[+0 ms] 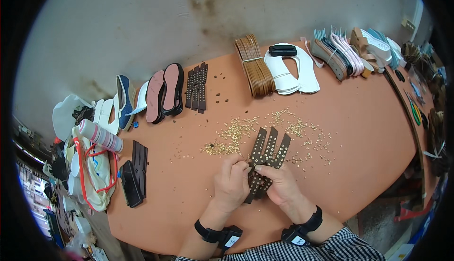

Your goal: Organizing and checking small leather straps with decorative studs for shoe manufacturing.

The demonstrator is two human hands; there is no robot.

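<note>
Between my hands is a dark brown shoe upper piece (270, 146), cut into slanting strips with rows of small gold eyelets. My left hand (229, 181) is closed at its left edge, with thumb and fingers pinched together at the strips. My right hand (285, 185) grips the piece from the right, its thumb lying across the middle. The fingers beneath are hidden. Just beyond, loose gold eyelets (231, 136) lie scattered on the brown table (359, 152). Similar studded strap pieces (196, 87) lie farther back, beside small dark scraps.
At the back left are pink-topped soles (173, 84) and a blue shoe (124, 98). Dark strips (139, 159), a striped cup (101, 136) and a red-handled bag (97, 178) sit left. A brown strap bundle (255, 67), white cutouts (307, 74) and wedge heels (328, 58) line the back right.
</note>
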